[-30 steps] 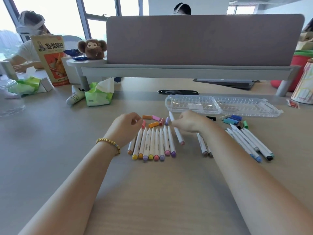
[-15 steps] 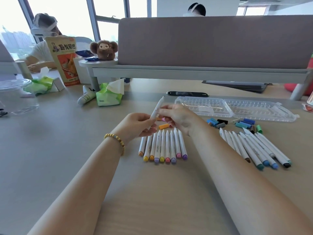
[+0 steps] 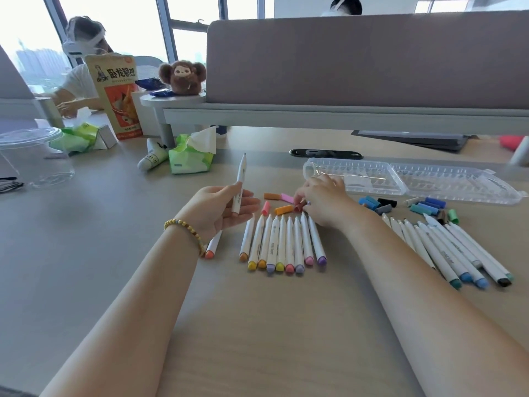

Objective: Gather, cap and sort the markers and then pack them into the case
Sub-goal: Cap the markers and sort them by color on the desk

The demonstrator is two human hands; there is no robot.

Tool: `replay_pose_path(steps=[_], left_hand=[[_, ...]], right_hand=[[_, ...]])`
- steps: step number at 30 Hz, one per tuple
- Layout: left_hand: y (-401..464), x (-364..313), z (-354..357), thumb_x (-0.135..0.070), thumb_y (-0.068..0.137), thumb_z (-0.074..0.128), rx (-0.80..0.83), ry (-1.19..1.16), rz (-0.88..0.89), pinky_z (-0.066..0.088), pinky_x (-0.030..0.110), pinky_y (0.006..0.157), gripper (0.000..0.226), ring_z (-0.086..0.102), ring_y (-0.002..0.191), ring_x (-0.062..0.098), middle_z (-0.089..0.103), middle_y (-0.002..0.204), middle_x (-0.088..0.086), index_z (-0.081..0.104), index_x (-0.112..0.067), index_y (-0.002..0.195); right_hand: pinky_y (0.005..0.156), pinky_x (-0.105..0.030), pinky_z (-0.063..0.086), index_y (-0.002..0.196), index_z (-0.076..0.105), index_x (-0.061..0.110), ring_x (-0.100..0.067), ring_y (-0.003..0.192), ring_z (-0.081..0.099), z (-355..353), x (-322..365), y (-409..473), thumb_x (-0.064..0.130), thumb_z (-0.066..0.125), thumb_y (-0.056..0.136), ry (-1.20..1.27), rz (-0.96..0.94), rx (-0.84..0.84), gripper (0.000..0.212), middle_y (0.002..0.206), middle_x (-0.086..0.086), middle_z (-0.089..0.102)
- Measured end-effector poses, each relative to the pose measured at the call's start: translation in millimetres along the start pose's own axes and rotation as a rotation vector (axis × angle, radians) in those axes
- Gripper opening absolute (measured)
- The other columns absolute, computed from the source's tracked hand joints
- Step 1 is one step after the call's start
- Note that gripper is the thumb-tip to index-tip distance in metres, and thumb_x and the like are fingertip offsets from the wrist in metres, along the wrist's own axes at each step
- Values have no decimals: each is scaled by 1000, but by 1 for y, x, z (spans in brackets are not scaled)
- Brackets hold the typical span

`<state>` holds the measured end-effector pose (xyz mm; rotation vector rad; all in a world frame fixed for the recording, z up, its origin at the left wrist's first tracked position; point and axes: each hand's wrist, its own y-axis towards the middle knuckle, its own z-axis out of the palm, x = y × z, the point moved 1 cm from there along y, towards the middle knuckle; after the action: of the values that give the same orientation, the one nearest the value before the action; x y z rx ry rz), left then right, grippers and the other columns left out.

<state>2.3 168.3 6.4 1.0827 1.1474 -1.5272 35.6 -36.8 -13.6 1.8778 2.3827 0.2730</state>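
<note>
White uncapped marker (image 3: 239, 187) stood pinched in the left hand (image 3: 220, 209); the right hand (image 3: 323, 200) fingered a red cap (image 3: 298, 207), grip unclear.

A light wood desk (image 3: 257, 325) carries a grey partition (image 3: 366, 57) on a grey shelf (image 3: 329, 116) along its far edge. Windows (image 3: 137, 27) at far left admit bright daylight.

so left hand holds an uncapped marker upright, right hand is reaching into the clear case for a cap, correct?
Not quite. In the head view the right hand is not in the clear case; it is at the loose caps on the table in front of the case. The left hand does hold an uncapped marker upright.
</note>
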Motion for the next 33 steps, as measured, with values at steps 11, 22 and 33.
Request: replay_pose_path(steps=[11, 22, 33], left_hand=[[-3, 2, 3, -18, 97, 48, 109, 27, -47, 58, 22, 61, 25, 70, 65, 14, 72, 79, 12, 61, 3, 101], [-7, 6, 10, -16, 99, 41, 239, 219, -29, 50, 13, 50, 23, 50, 50, 3, 57, 68, -1, 60, -10, 109], [-8, 6, 10, -15, 99, 41, 245, 244, -10, 45, 12, 48, 23, 47, 48, 3, 54, 69, 1, 62, -11, 104]], right_hand=[[84, -30, 42, 109, 51, 10, -19, 101, 54, -9, 0, -1, 19, 45, 98, 428, 146, -153, 16, 106, -4, 60], [57, -18, 38, 88, 63, 12, -9, 64, 41, -26, 7, -5, 15, 35, 102, 1120, 209, -217, 31, 76, -4, 51], [63, -19, 38, 83, 62, 16, -9, 71, 44, -30, 10, -5, 14, 34, 102, 1071, 190, -294, 34, 92, -12, 61]])
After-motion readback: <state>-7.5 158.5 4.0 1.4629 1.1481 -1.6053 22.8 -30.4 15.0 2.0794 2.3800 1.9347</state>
